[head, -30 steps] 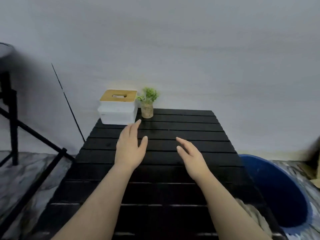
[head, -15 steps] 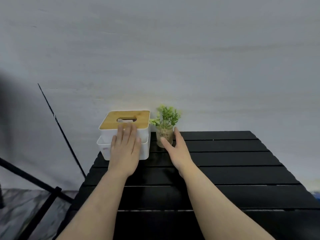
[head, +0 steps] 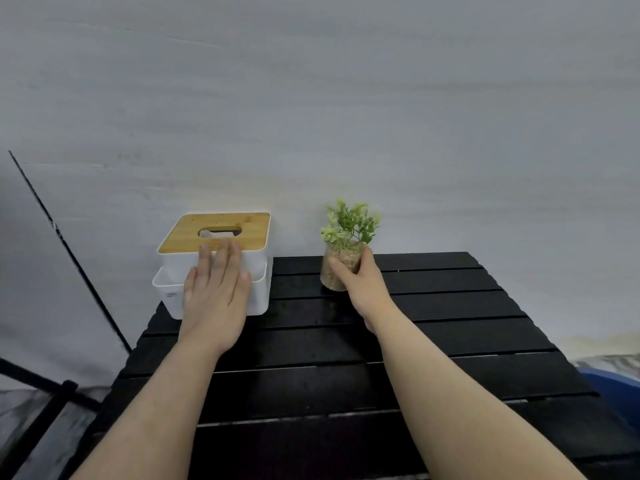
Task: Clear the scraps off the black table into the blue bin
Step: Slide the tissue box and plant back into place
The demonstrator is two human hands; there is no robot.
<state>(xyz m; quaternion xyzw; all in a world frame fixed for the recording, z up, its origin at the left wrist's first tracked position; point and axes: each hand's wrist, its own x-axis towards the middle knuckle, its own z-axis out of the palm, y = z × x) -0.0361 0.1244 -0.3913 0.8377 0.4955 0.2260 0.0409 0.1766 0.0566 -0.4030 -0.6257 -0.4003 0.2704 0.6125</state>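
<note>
The black slatted table (head: 433, 341) fills the lower middle of the head view; I see no scraps on it. My left hand (head: 216, 292) lies flat, fingers together, against the front of a white tissue box with a wooden lid (head: 214, 233) at the table's back left corner. My right hand (head: 360, 282) is wrapped around the glass pot of a small green plant (head: 349, 226) standing at the back middle. Only a sliver of the blue bin (head: 620, 386) shows at the right edge, beside the table.
A grey wall rises directly behind the table. Black stand legs (head: 52, 393) and a thin slanted black rod (head: 69, 251) are at the left. Marbled floor shows at the lower left and far right.
My right hand has closed around the plant pot, which now stands further right of the tissue box. My left hand stays on the box. The view has swung up and left.
</note>
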